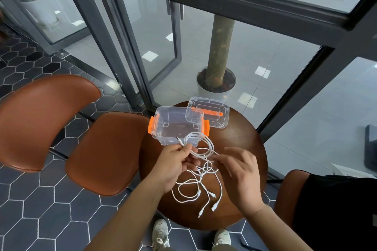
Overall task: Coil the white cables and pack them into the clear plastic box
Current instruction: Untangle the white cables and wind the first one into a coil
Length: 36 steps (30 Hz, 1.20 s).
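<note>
Several white cables (193,189) lie tangled on the round table (240,134), and one of them is partly wound into a coil (206,144) that stands between the hands, just before the clear box (175,124). The left hand (173,161) pinches this coil between thumb and fingers, with a small plug (178,138) sticking out above the thumb. The right hand (241,175) has its fingers loosely spread, the tips at the free strand; if they pinch it or only touch it I cannot tell, the strand is too thin in this view. The box is open with no cable in it yet, and its lid (212,116) lies behind it to the right. For a good coil, I think the left hand should hold the loops firmly at one place while the right hand feeds the strand in loops of equal size, letting it slide through the fingers so it does not twist. The free end runs down into the tangle, so it is better to lift it out slowly; a fast pull may drag the other cables or make a knot.
</note>
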Available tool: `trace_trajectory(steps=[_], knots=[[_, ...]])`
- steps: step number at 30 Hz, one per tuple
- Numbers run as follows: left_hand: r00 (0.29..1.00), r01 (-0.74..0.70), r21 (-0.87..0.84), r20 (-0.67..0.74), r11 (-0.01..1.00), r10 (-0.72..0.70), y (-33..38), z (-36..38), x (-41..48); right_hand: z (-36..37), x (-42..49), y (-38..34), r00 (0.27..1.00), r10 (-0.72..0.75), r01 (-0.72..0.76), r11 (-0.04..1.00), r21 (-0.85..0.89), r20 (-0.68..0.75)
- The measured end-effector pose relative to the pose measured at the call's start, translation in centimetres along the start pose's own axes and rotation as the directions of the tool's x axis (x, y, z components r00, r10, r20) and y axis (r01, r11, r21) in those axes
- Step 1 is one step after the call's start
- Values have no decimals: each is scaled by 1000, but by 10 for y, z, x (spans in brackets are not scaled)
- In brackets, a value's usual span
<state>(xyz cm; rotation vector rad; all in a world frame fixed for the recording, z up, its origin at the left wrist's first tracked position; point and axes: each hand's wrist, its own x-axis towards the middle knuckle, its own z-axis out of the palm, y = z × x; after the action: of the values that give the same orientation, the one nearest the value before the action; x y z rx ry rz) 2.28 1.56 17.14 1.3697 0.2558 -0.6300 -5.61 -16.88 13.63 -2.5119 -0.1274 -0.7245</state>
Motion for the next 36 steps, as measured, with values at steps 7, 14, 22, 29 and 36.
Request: trace_trajectory(steps=[7, 14, 22, 29, 36], knots=[[1000, -21, -8, 6, 1000, 21, 2, 7, 0, 4, 11, -11, 825, 498, -566, 736, 372, 270], [999, -4, 67, 34, 998, 2, -3, 5, -1, -6, 24, -19, 605, 561, -765, 213, 608, 565], [997, 13, 161, 75, 987, -26, -2, 4, 0, -6, 32, -14, 584, 508, -805, 260, 533, 633], [1000, 17, 214, 6, 977, -19, -8, 12, -3, 1, 34, -13, 545, 521, -830, 223, 511, 657], [994, 93, 145, -63, 985, -85, -5, 12, 0, 7, 27, -21, 675, 506, -721, 296, 626, 538]])
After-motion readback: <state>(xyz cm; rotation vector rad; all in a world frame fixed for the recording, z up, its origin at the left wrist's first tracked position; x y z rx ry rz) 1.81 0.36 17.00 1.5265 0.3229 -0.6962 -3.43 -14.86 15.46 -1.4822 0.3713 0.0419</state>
